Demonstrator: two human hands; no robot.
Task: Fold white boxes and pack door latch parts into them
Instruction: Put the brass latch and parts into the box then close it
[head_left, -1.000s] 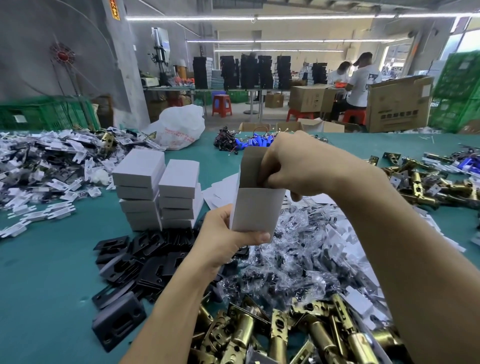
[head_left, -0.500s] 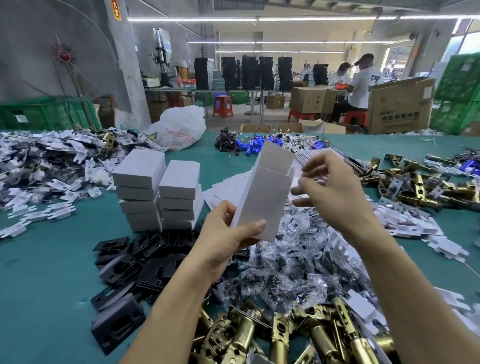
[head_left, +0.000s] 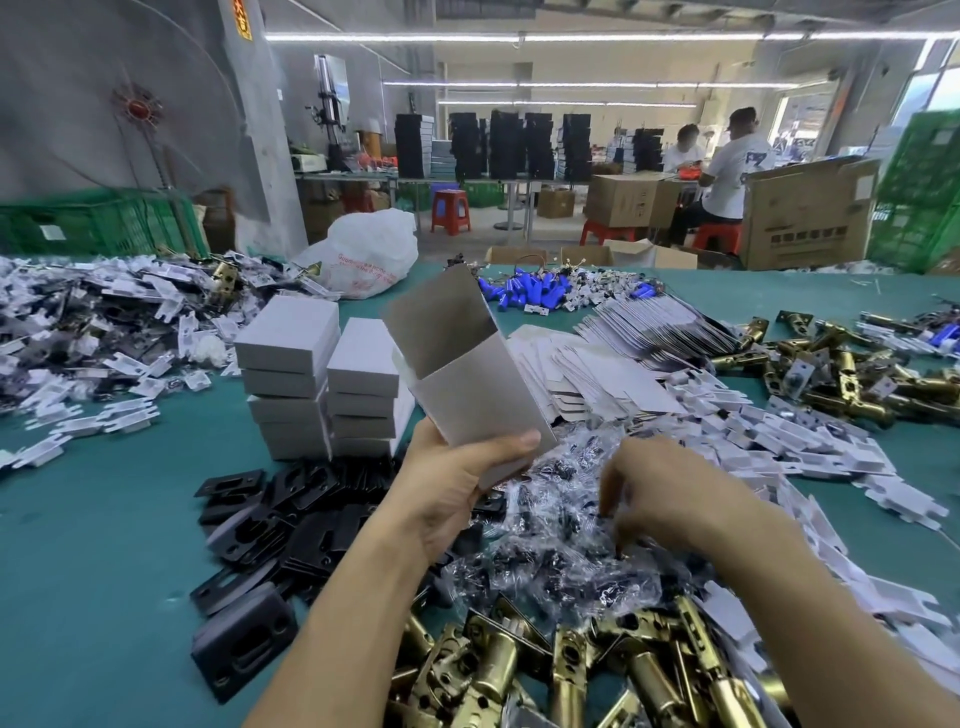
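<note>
At 6 o'clock, nearest me, brass latch bodies (head_left: 519, 670) lie heaped on the surface (head_left: 104, 571), with black plates (head_left: 291, 525) at 8 o'clock. Just beyond the latches, my right hand (head_left: 670, 499) is down in the pile of clear bagged parts (head_left: 550, 551), fingers curled downward among the bags. Blur prevents me telling whether anything is pinched. My left hand (head_left: 457, 483) grips the white box (head_left: 467, 384) by its lower end, thumb across the front. The box is raised off the surface, its top flap open and leaning toward 11 o'clock. Finished boxes (head_left: 322, 374) stand stacked at 10 o'clock, flat blanks (head_left: 597, 374) at 1 o'clock.

Assessment: this box appears folded, and packing is beginning. The next move calls for securing one bag and carrying it up to the open mouth.

Change: half a second ago the right hand was raised beside the flap; it has since dropped to the bags.
</note>
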